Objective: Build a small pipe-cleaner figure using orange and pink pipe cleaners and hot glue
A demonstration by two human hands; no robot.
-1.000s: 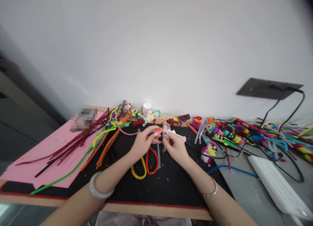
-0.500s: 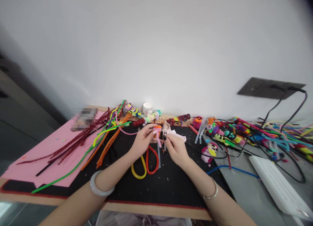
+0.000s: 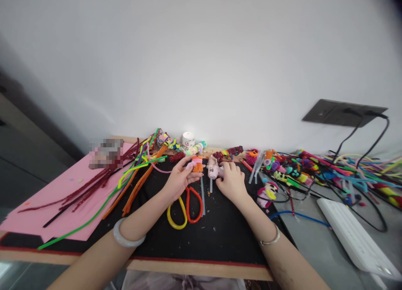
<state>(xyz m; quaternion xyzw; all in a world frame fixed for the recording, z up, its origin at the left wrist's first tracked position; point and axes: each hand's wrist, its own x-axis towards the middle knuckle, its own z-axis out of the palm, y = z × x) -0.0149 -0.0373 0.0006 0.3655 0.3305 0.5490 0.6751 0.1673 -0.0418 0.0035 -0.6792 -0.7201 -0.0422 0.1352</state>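
My left hand (image 3: 181,178) pinches a small orange and pink pipe-cleaner piece (image 3: 197,166) between thumb and fingers, above the black mat (image 3: 226,235). To its right is a pale pink hot glue gun (image 3: 213,170), with a translucent glue stick sticking out of its near end. My right hand (image 3: 232,182) lies over the gun's handle, back up, fingers curled around it; the handle is mostly hidden. Below the left hand rest scissors (image 3: 194,219) with one red and one yellow handle loop; their blades are hard to make out.
Long pipe cleaners (image 3: 91,189) lie across pink sheets (image 3: 40,206) on the left. A white roll (image 3: 188,140) stands by the wall. Several colourful pipe-cleaner figures (image 3: 268,192) and black cables crowd the right side, near a white power strip (image 3: 354,235).
My right hand has moved from beside the pipe-cleaner piece to the right, over the glue gun's handle. The piece has turned in my left hand, which has shifted slightly left.
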